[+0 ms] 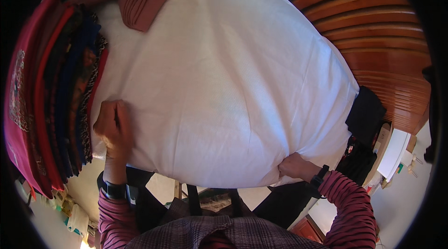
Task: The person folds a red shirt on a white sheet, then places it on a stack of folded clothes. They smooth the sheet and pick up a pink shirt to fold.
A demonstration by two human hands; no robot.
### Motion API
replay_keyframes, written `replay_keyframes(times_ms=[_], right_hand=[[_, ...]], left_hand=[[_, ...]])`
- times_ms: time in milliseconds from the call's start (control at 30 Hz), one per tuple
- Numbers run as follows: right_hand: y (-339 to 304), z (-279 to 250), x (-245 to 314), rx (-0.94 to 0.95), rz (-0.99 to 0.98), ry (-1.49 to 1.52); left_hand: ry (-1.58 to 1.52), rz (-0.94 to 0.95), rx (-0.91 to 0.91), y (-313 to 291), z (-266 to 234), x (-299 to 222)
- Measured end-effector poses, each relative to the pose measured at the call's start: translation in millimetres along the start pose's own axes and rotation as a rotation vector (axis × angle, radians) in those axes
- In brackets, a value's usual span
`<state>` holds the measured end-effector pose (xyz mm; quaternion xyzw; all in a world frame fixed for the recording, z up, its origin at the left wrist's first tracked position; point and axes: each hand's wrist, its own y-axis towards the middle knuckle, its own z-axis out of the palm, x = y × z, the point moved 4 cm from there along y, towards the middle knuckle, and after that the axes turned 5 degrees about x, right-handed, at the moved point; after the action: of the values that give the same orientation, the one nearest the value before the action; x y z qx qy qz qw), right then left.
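Observation:
A large white cloth (200,81) lies spread over a broad surface in front of me. Its near edge hangs by my lap. At its near right part my right hand (298,167) is closed on the cloth, and creases fan out from the grip. My left hand (114,125) is a closed fist resting over the cloth's left side, beside a tall stack of folded fabrics (56,95) in pink, red, blue and dark patterns. Whatever may be inside that fist is hidden. A folded dusty-pink fabric (140,3) lies on the cloth's far left part.
Brown wooden slats (373,29) rise at the far right, along the cloth's edge. Black fabric (366,113) sits at the right corner, with a white box-like object (393,153) near it. Small mixed items (70,211) are down at the lower left.

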<state>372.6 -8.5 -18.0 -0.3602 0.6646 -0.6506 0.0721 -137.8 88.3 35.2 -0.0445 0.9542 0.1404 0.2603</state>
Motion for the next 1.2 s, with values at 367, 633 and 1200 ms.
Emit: replay_keyframes(times_ms=[367,633,1200], right_hand=[[6,10,-7,-0.028,0.041,0.0],[12,11,-7,0.071,0.071,-0.005],[-19,-24,12,0.408,0.225,0.319]], left_hand=[[0.126,-0.048,-0.054,-1,16,5],[0.19,-0.08,-0.055,0,26,9],[0.431,-0.118,0.133,9,47,32]])
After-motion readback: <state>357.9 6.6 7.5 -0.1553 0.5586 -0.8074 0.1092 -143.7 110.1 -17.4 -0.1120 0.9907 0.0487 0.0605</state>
